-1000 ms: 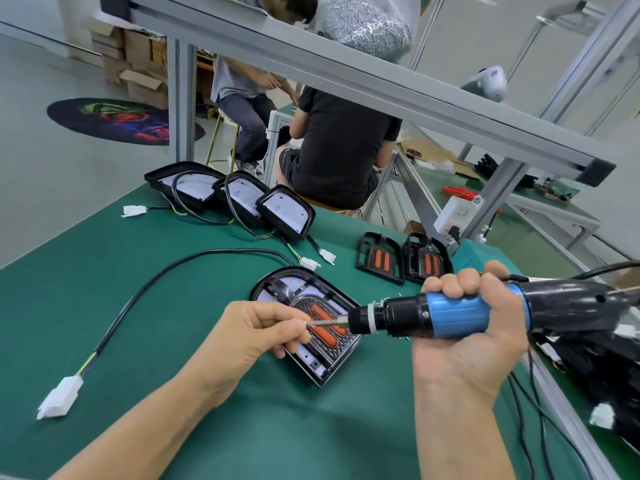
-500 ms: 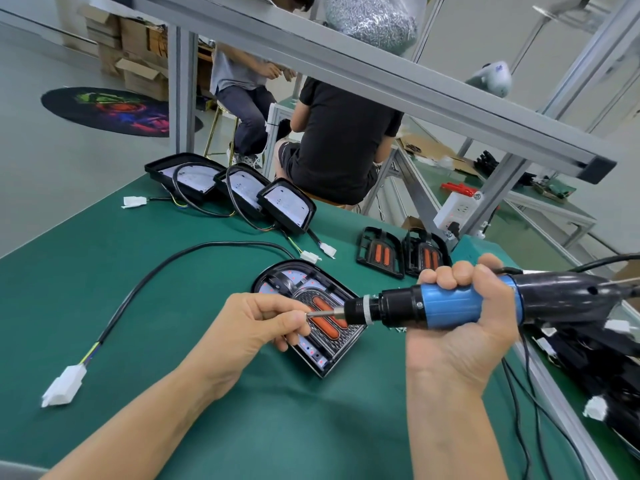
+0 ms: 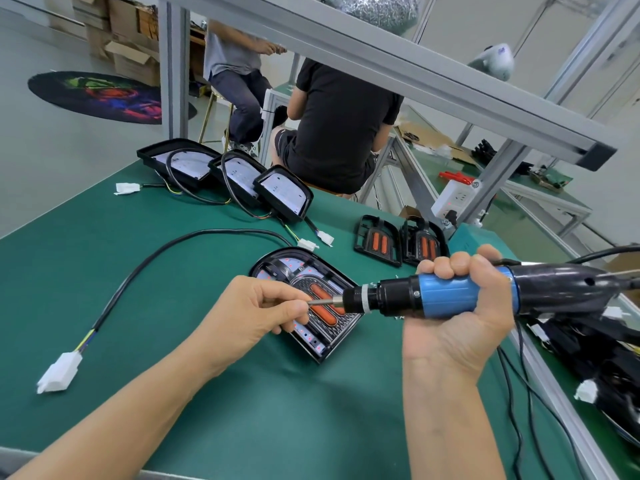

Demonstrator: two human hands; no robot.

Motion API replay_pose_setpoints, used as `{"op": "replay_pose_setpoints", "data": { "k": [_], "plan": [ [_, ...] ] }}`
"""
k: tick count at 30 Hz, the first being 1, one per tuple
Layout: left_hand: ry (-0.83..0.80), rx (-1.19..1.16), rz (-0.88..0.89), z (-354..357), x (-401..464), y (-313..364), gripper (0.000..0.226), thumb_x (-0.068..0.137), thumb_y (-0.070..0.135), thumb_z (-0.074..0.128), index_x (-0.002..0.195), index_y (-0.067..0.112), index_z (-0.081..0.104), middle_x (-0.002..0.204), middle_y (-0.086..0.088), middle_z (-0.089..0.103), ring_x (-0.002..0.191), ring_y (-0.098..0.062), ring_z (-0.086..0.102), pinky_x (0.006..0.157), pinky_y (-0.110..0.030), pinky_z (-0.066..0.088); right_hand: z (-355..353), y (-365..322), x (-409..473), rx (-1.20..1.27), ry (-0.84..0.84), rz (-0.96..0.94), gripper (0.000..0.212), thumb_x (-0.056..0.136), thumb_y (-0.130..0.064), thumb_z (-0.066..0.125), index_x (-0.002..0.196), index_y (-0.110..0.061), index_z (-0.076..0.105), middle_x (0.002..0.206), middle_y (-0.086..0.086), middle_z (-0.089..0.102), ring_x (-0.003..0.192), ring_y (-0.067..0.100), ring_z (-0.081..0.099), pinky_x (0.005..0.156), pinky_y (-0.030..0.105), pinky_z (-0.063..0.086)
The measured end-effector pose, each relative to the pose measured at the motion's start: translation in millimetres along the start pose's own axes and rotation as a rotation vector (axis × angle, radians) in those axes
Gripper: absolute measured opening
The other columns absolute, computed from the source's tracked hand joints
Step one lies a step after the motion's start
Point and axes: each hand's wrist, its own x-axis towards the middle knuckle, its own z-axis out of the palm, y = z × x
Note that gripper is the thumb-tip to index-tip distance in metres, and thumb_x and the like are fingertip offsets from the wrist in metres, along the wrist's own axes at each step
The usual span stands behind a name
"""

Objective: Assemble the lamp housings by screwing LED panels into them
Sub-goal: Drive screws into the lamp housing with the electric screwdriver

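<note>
A black lamp housing (image 3: 277, 268) lies on the green mat, with an LED panel and an insert with two orange strips (image 3: 320, 301) inside. My right hand (image 3: 460, 306) grips a blue and black electric screwdriver (image 3: 446, 294), held level above the housing with its bit pointing left. My left hand (image 3: 256, 310) pinches something small at the bit's tip (image 3: 317, 301); the item itself is hidden by the fingers. A black cable (image 3: 145, 265) runs from the housing to a white connector (image 3: 59, 372) at the left.
Three housings with white panels (image 3: 280, 192) and coiled cables lie at the back of the green mat (image 3: 86, 244). Two black orange-striped inserts (image 3: 377, 240) lean near the frame post. Black parts and cables (image 3: 595, 362) pile at the right. Two people sit beyond the bench.
Both hands stay together at the screwdriver's tip above the housing. The view has shifted slightly; the hands and the tool have hardly moved.
</note>
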Motion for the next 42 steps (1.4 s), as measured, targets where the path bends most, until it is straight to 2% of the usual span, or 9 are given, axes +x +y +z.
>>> {"op": "replay_pose_setpoints", "data": {
  "k": [6,12,17,20,25,30,34,39,42],
  "plan": [
    [-0.086,0.28,0.044,-1.4,-2.1,-3.9,0.021,0.088,0.011,0.065,0.075,0.027,0.072,0.066,0.005,0.066,0.061,-0.004,0.055,0.065,-0.016,0.045,-12.2,2.7,-2.1,-0.037,0.063,0.022,0.02,0.068,-0.007,0.054,0.083,-0.021,0.053,0.057,-0.007,0.05,0.051,0.008,0.048,0.06,0.021,0.047],
    [0.111,0.361,0.111,-2.7,-4.0,-7.8,0.018,0.085,0.014,0.069,0.074,0.028,0.072,0.064,0.015,0.065,0.05,0.0,0.046,0.052,-0.007,0.037,-24.8,0.8,-2.6,-0.103,0.069,-0.004,0.021,0.069,-0.006,0.054,0.085,-0.021,0.053,0.058,-0.007,0.05,0.051,0.009,0.049,0.062,0.021,0.047],
    [0.156,0.548,0.195,3.7,-4.2,-12.2,0.013,0.085,0.013,0.069,0.082,0.026,0.073,0.079,0.024,0.066,0.084,0.0,0.058,0.078,-0.013,0.042,-29.9,5.1,-7.9,-0.214,0.014,-0.064,0.025,0.071,-0.002,0.053,0.09,-0.018,0.052,0.058,-0.004,0.048,0.051,0.012,0.048,0.061,0.023,0.047],
    [0.185,0.627,0.226,2.6,-3.2,-17.1,0.008,0.082,0.014,0.073,0.083,0.022,0.075,0.075,0.027,0.062,0.086,-0.002,0.054,0.085,-0.018,0.038,-31.0,7.3,-9.4,-0.277,-0.019,-0.102,0.027,0.072,0.0,0.052,0.095,-0.016,0.052,0.056,-0.004,0.049,0.052,0.013,0.048,0.061,0.026,0.047],
    [0.193,0.712,0.295,2.1,-1.1,-19.9,0.003,0.08,0.016,0.076,0.079,0.019,0.077,0.077,0.021,0.063,0.083,-0.003,0.05,0.085,-0.013,0.031,-31.0,12.6,-11.3,-0.335,-0.033,-0.136,0.026,0.072,0.0,0.052,0.094,-0.015,0.049,0.054,-0.004,0.05,0.051,0.014,0.049,0.061,0.028,0.046],
    [0.081,0.853,0.301,2.6,-0.9,-19.8,0.019,0.081,0.03,0.06,0.079,0.019,0.075,0.08,0.011,0.069,0.082,-0.015,0.061,0.087,-0.035,0.039,-31.5,16.4,-13.2,-0.369,-0.053,-0.134,0.023,0.073,0.0,0.053,0.09,-0.014,0.048,0.055,-0.004,0.05,0.051,0.015,0.049,0.061,0.027,0.045],
    [0.076,0.876,0.28,3.6,-0.8,-20.1,0.021,0.082,0.033,0.057,0.08,0.021,0.074,0.081,0.013,0.068,0.085,-0.014,0.06,0.088,-0.03,0.033,-31.5,18.6,-12.9,-0.357,-0.036,-0.12,0.021,0.073,0.001,0.054,0.086,-0.015,0.049,0.056,-0.003,0.05,0.05,0.015,0.049,0.06,0.027,0.045],
    [0.078,0.906,0.277,4.3,2.5,-19.4,0.024,0.081,0.036,0.053,0.078,0.022,0.073,0.08,0.013,0.067,0.084,-0.014,0.059,0.087,-0.025,0.029,-31.4,19.0,-11.8,-0.354,-0.071,-0.105,0.031,0.073,0.001,0.055,0.065,-0.028,0.06,0.055,-0.003,0.052,0.05,0.015,0.05,0.058,0.024,0.046],
    [0.087,0.895,0.28,4.8,2.8,-20.5,0.025,0.08,0.036,0.053,0.078,0.022,0.073,0.079,0.013,0.067,0.083,-0.013,0.058,0.087,-0.026,0.03,-31.6,18.6,-11.5,-0.354,-0.092,-0.097,0.032,0.074,0.002,0.054,0.066,-0.028,0.059,0.055,-0.003,0.052,0.051,0.015,0.05,0.058,0.023,0.046]
  ]
}}
